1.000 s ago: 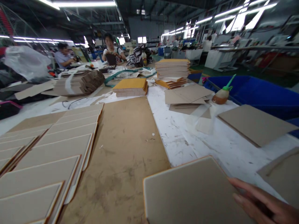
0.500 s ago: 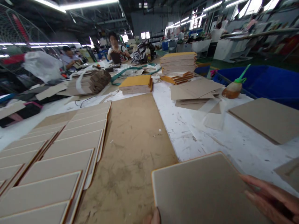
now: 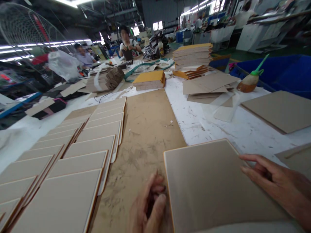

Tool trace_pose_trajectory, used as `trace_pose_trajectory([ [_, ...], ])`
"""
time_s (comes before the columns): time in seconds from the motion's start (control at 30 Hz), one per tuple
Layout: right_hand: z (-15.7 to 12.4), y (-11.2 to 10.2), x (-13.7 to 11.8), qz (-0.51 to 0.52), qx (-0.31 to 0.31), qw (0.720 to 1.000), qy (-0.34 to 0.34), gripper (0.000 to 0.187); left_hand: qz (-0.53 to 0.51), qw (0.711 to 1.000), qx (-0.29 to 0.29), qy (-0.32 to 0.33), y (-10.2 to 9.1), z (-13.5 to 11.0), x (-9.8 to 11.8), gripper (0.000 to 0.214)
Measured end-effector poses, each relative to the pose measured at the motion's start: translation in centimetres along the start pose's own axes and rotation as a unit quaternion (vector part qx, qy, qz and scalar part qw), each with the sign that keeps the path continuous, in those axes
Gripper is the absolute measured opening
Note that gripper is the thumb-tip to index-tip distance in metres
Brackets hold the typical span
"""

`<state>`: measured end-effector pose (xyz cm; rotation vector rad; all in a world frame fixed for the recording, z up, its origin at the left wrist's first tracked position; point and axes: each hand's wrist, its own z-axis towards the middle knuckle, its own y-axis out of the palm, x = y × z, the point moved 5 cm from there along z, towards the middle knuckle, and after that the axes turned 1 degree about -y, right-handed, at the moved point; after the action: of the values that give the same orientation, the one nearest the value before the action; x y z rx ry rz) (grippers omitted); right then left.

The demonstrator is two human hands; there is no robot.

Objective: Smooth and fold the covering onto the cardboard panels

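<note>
The grey board panel (image 3: pixel 213 184) with its orange edge lay flat at the near end of the bench (image 3: pixel 218 129), half on the brown cardboard sheet (image 3: pixel 145 129) and half on the white surface. I had my left hand (image 3: pixel 148 207) curled against its nine o'clock edge, fingers loosely bent and closed on nothing. My right hand (image 3: pixel 274 184) lay spread on the three o'clock edge, fingers pressing the top face rather than gripping. At nine o'clock from the panel sat overlapping rows of like panels (image 3: pixel 80 152). A glue bottle (image 3: pixel 250 79) lay tipped at one o'clock, well apart. I judged the risk was skew: pushing unevenly from either edge could have slid the panel crooked or scuffed its face on the gritty cardboard.
</note>
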<state>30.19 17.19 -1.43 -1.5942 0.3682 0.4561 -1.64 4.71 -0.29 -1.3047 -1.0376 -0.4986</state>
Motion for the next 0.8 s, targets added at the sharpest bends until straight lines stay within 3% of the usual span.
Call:
trace_pose_trajectory([
  [0.1, 0.4, 0.0, -0.3, 0.016, -0.025, 1.0, -0.002, 0.038, -0.01, 0.997, 0.068, -0.022, -0.9, 0.7, 0.4, 0.035],
  [0.2, 0.4, -0.2, -1.0, 0.014, -0.039, 0.999, -0.004, 0.033, 0.086, 0.987, 0.097, 0.099, -0.1, 1.8, 2.9, 0.032],
  [0.3, 0.3, -0.9, -2.0, 0.011, -0.043, 0.999, -0.012, 0.029, 0.199, 0.951, 0.029, 0.234, 3.3, 2.7, 5.5, 0.035],
  [0.4, 0.2, -1.6, -3.0, 0.026, -0.045, 0.998, -0.025, 0.027, 0.329, 0.891, -0.049, 0.31, 6.8, 3.1, 6.7, 0.048],
  [0.47, 0.2, -1.9, -3.3, 0.046, -0.047, 0.997, -0.025, 0.025, 0.383, 0.862, -0.074, 0.325, 8.0, 3.1, 6.8, 0.056],
  [0.53, 0.2, -2.3, -3.3, 0.065, -0.05, 0.996, -0.022, 0.024, 0.406, 0.851, -0.075, 0.324, 8.2, 3.2, 6.6, 0.057],
  [0.8, -0.3, -2.3, -2.8, 0.126, -0.116, 0.983, -0.058, 0.037, 0.407, 0.853, -0.056, 0.322, 7.9, 3.2, 6.9, 0.053],
])
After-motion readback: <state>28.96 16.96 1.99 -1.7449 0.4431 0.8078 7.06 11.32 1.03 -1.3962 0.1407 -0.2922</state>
